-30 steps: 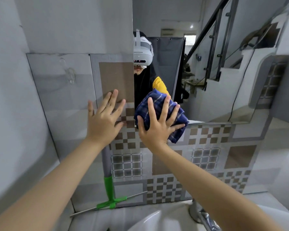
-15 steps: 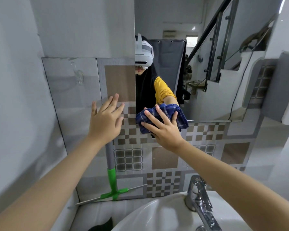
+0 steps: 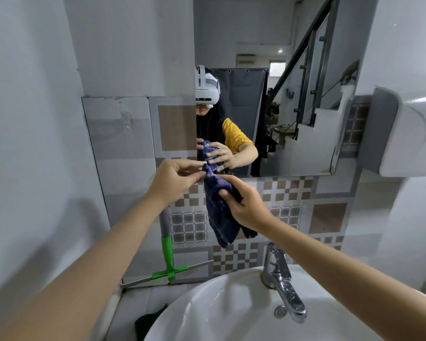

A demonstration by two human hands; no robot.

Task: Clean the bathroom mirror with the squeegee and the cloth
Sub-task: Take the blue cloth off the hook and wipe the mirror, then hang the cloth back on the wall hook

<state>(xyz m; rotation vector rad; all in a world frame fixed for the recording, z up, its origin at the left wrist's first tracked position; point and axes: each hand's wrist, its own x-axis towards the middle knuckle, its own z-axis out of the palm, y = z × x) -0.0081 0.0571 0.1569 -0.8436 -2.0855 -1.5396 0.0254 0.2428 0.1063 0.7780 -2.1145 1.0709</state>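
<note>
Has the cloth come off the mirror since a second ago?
Yes. The cloth was pressed flat at the mirror's lower left corner; now it hangs bunched below that edge, over the tiles, pinched by the left hand and right hand.

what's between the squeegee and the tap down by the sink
In the head view, only patterned wall tiles and the basin rim lie between the squeegee and the tap; the cloth hangs above.

Dark blue cloth (image 3: 219, 212), green-handled squeegee (image 3: 168, 264)
</note>
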